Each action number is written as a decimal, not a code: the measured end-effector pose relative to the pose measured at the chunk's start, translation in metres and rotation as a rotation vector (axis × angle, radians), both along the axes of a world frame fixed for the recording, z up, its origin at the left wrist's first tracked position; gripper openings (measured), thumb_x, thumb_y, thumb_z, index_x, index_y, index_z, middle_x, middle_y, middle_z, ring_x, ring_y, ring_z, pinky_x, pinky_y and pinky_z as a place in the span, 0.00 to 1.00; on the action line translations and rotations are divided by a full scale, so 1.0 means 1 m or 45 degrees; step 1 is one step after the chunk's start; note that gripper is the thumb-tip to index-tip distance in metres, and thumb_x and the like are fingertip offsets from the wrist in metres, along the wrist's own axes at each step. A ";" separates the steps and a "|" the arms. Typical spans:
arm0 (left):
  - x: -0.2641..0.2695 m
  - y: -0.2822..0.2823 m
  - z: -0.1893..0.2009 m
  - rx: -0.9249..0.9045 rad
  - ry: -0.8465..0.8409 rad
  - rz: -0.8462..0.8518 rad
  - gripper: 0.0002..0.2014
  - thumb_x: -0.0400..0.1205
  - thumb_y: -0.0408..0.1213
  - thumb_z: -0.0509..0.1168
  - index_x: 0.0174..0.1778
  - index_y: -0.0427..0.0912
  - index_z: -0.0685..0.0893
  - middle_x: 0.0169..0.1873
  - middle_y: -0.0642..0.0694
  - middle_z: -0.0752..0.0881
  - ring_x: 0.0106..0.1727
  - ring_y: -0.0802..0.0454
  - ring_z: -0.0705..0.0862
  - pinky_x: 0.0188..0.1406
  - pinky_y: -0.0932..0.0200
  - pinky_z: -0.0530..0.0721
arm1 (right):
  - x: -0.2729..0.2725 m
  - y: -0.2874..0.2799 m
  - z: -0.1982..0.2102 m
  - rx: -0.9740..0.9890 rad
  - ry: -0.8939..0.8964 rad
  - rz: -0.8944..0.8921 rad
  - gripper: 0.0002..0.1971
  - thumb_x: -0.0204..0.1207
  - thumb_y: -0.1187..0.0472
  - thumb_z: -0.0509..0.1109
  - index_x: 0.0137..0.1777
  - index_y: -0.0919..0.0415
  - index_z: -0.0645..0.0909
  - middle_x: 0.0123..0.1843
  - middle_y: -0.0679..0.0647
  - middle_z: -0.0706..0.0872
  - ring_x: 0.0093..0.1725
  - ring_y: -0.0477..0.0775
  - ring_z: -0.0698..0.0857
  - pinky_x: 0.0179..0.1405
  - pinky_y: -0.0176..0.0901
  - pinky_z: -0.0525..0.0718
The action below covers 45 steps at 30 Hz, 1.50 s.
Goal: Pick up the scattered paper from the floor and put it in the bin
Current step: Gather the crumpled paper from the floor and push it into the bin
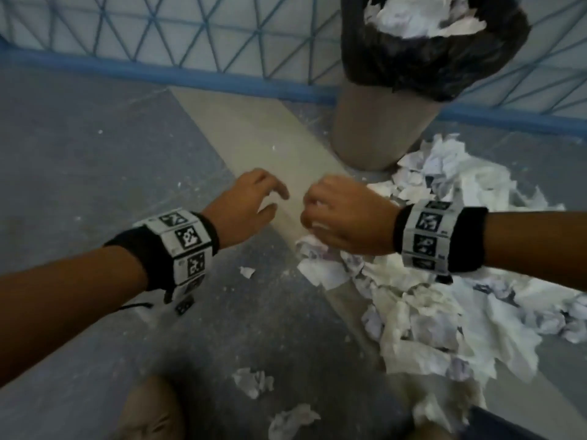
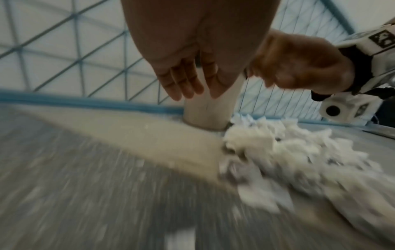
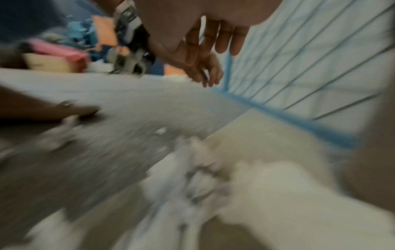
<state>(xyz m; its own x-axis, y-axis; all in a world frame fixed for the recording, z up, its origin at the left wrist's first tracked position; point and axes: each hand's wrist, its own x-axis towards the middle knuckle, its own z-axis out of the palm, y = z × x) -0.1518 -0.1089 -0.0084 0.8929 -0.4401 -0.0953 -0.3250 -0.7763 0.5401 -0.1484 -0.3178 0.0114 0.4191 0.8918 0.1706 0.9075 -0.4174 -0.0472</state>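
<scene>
The heap of crumpled white paper (image 1: 444, 296) is lying at five o'clock beside the lined grey bin (image 1: 397, 90). Right hand (image 1: 346, 217) fingers are curling round a scrap; left hand (image 1: 247, 211) is hanging loosely spread, empty. Paper is judged light, soft; bunching handfuls is advised.

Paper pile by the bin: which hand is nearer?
Right. The right hand hovers over the paper pile's near edge; the left hand hangs over bare floor beside it.
</scene>
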 end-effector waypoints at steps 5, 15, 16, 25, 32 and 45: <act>-0.116 0.031 -0.038 0.248 0.453 -0.364 0.19 0.77 0.54 0.56 0.58 0.48 0.78 0.58 0.46 0.76 0.60 0.51 0.77 0.63 0.60 0.75 | -0.098 0.013 -0.067 -0.244 0.250 0.859 0.15 0.77 0.56 0.57 0.51 0.56 0.85 0.51 0.60 0.88 0.47 0.61 0.85 0.48 0.50 0.75; -0.166 0.015 -0.065 0.310 0.479 -0.610 0.16 0.83 0.40 0.57 0.68 0.49 0.71 0.67 0.42 0.77 0.63 0.45 0.81 0.56 0.52 0.84 | -0.146 0.016 -0.106 -0.461 0.374 1.041 0.15 0.77 0.64 0.60 0.60 0.68 0.81 0.65 0.65 0.84 0.58 0.68 0.83 0.57 0.56 0.84; -0.155 0.012 -0.061 0.298 0.523 -0.469 0.17 0.84 0.40 0.57 0.70 0.49 0.70 0.68 0.45 0.75 0.65 0.49 0.79 0.60 0.55 0.81 | -0.137 0.018 -0.099 -0.447 0.474 0.937 0.16 0.78 0.67 0.58 0.61 0.71 0.80 0.63 0.68 0.84 0.59 0.69 0.83 0.58 0.57 0.84; -0.050 -0.067 -0.045 0.002 0.122 0.032 0.18 0.81 0.30 0.60 0.67 0.48 0.75 0.72 0.38 0.67 0.66 0.36 0.73 0.67 0.48 0.77 | -0.129 0.007 -0.102 -0.357 0.451 0.755 0.22 0.72 0.57 0.67 0.67 0.52 0.79 0.71 0.65 0.79 0.65 0.75 0.79 0.58 0.66 0.82; -0.038 -0.092 -0.068 0.652 0.228 -0.366 0.18 0.81 0.40 0.62 0.68 0.45 0.73 0.79 0.42 0.59 0.77 0.37 0.60 0.71 0.43 0.73 | -0.110 0.024 -0.107 -0.484 0.388 0.696 0.14 0.72 0.66 0.60 0.47 0.68 0.87 0.47 0.66 0.91 0.45 0.64 0.90 0.46 0.50 0.88; -0.012 -0.079 -0.053 -0.088 0.311 0.140 0.22 0.76 0.28 0.63 0.67 0.42 0.73 0.58 0.32 0.77 0.57 0.35 0.80 0.53 0.52 0.77 | 0.018 -0.077 -0.068 0.058 0.575 -0.734 0.09 0.73 0.75 0.65 0.52 0.72 0.82 0.66 0.71 0.76 0.67 0.71 0.74 0.68 0.56 0.72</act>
